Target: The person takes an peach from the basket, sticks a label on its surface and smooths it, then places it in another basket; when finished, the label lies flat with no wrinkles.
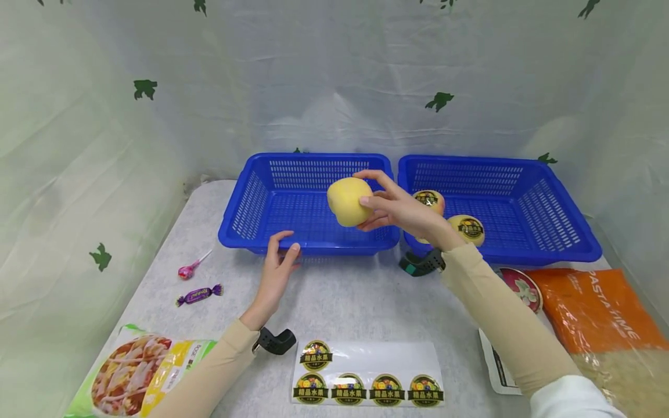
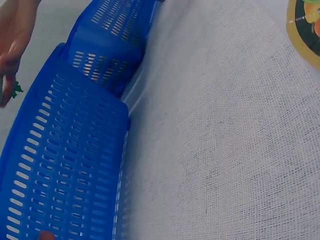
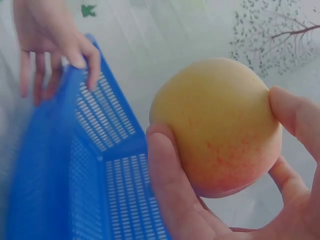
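My right hand (image 1: 392,203) grips a yellow apple (image 1: 347,200) above the left blue basket (image 1: 308,251). In the right wrist view the apple (image 3: 217,127) shows a reddish blush, with thumb and fingers on opposite sides of it. My left hand (image 1: 275,278) is at that basket's front rim, fingers loosely bent and nothing in them; whether it touches the rim is unclear. In the left wrist view only a fingertip (image 2: 46,235) shows in front of the basket's wall. Beyond my right wrist, the right blue basket (image 1: 543,255) holds apples (image 1: 470,229) bearing round black-and-gold stickers.
A sheet (image 1: 371,354) with several round stickers lies at the table's front. Left are a lollipop (image 1: 187,271), a purple-wrapped candy (image 1: 198,295) and a green food bag (image 1: 130,371). Right are an orange pasta bag (image 1: 601,313) and a round red-labelled item (image 1: 522,289).
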The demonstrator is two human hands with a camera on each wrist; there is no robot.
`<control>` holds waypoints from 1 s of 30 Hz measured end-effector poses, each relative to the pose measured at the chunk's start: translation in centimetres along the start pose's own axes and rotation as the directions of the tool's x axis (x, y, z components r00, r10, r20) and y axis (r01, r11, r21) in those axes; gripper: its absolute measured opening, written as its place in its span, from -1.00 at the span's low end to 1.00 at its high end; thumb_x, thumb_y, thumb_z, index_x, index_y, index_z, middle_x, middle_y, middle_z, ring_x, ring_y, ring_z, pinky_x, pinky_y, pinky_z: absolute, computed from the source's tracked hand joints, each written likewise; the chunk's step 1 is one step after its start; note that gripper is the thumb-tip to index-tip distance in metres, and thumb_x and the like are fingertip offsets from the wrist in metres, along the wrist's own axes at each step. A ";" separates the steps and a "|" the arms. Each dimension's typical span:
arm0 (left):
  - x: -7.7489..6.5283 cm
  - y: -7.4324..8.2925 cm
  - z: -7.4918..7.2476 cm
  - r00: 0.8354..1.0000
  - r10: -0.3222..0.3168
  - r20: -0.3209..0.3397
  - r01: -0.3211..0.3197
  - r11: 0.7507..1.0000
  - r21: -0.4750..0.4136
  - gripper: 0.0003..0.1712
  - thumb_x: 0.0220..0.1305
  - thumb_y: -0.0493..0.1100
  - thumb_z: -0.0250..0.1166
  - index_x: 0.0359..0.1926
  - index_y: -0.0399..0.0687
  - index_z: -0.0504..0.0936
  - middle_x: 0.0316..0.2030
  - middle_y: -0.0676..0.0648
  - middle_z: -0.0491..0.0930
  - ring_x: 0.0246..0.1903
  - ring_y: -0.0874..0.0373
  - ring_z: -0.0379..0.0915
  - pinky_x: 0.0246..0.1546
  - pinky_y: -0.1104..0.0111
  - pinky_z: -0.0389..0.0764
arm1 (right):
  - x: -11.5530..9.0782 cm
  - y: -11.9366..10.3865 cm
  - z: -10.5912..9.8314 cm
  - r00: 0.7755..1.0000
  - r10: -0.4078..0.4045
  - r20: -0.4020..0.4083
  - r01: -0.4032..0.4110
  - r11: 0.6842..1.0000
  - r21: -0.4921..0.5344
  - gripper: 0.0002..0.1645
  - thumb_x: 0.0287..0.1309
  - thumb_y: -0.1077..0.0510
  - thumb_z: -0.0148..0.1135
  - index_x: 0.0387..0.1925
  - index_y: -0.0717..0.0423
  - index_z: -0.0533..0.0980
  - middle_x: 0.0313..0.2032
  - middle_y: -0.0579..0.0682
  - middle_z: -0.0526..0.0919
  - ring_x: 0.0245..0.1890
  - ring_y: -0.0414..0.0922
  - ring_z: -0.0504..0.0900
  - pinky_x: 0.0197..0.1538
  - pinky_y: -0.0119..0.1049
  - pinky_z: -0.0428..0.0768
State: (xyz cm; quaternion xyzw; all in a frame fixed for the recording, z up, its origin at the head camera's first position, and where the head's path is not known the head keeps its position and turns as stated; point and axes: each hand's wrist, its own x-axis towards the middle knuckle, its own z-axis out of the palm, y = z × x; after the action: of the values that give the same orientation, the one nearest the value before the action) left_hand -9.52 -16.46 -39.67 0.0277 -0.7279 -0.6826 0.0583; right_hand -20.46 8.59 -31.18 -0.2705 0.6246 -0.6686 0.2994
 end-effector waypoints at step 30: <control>0.7 -1.9 -0.1 0.999 0.042 -0.018 -0.041 0.999 0.018 -0.49 0.32 -0.01 0.03 0.21 -0.07 0.17 0.06 -0.26 0.21 0.02 -0.17 0.29 -0.02 0.01 0.37 | -10.3 12.4 3.0 0.963 0.210 -0.168 -0.207 0.978 0.037 -0.31 0.16 0.12 0.15 0.24 -0.13 0.03 0.06 0.37 0.07 -0.25 0.19 0.57 -0.16 0.00 0.53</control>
State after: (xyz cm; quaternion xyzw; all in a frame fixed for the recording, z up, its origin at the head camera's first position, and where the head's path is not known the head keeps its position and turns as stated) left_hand -10.30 -16.73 -41.56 0.0193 -0.7336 -0.6747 0.0788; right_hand -10.54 13.74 -43.18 -0.1419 0.6665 -0.6602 0.3159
